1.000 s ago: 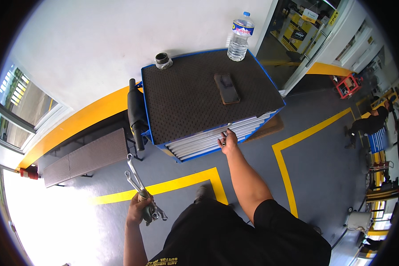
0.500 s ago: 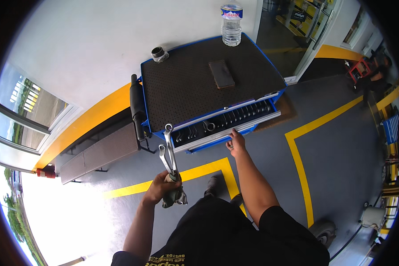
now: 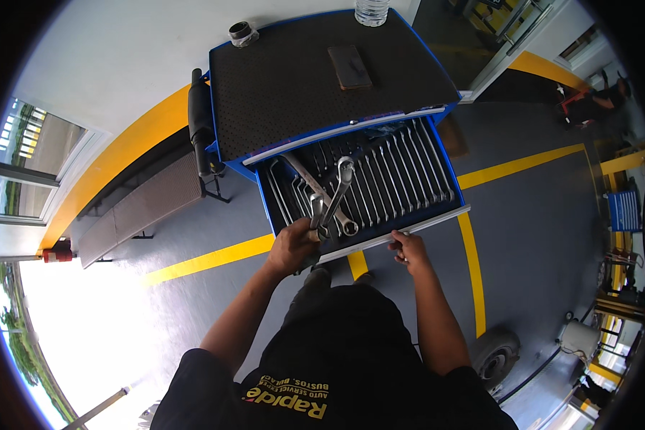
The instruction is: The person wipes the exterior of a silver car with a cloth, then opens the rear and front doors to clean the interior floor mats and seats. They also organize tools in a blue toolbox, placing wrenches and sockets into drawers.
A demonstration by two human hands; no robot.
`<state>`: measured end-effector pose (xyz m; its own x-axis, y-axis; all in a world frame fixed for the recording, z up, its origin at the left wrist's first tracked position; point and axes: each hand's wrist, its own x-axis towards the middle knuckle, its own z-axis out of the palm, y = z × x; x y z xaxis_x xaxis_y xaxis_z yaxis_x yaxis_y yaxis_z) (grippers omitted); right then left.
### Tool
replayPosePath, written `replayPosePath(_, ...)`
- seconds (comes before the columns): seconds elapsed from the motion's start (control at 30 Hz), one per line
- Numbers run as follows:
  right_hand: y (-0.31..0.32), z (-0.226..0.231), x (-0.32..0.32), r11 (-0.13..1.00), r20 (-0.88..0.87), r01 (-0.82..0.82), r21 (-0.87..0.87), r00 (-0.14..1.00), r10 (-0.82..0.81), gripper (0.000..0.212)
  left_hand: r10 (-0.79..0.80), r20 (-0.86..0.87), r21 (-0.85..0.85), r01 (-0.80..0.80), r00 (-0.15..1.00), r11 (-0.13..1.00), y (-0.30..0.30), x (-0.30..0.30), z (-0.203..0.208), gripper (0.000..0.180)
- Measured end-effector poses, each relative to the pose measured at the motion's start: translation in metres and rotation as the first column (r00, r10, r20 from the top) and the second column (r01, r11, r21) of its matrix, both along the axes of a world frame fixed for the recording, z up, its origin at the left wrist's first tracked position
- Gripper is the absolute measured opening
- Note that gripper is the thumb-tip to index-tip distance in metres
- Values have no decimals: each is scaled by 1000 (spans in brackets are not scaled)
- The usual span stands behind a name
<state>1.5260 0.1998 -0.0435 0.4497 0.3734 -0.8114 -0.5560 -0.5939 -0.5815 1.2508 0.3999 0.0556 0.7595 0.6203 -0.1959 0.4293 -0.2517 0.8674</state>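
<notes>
My left hand (image 3: 294, 247) is closed round a bundle of box-end wrenches (image 3: 335, 193) and a cloth, mostly hidden by the fingers. The wrench heads point up and away, over the left part of the pulled-out drawer (image 3: 431, 223). Inside the drawer, a row of silver combination wrenches (image 3: 387, 179) lies side by side, graded in length. One big ring wrench (image 3: 315, 183) lies slantwise across smaller ones on the left. At the drawer's front edge my right hand (image 3: 411, 251) is curled, its fingertips against the lip; part of its grip is hidden.
The blue tool cabinet (image 3: 217, 107) has a black perforated top bearing a phone (image 3: 350, 68), a water bottle (image 3: 371, 13) and a small dark-topped jar (image 3: 243, 34). A bench (image 3: 147, 204) stands left. A tyre (image 3: 496, 358) is at lower right, and a person (image 3: 605, 104) far right.
The drawer has come out toward me, showing far more wrenches. My left hand has moved right and forward over it with the wrenches. My right hand has come nearer with the drawer's edge.
</notes>
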Motion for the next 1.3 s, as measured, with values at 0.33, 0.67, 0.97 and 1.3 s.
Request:
replayPosePath(0.33,-28,71,-17,935,-319,-195,297,903,289,32,-215,132,581,101,968,808,-47,8,-17,38)
replayPosePath(0.67,27,103,-94,739,-28,-494,458,823,568,36,117,330,476,-272,937,836,-33,-25,-21,37)
replayPosePath(0.97,73,75,-108,704,183,-629,329,774,606,44,522,190,307,-556,831,772,-26,-119,-27,37)
replayPosePath(1.3,164,-7,-166,628,800,-767,-130,292,524,27,527,-16,68,-525,849,848,-55,-162,-46,27)
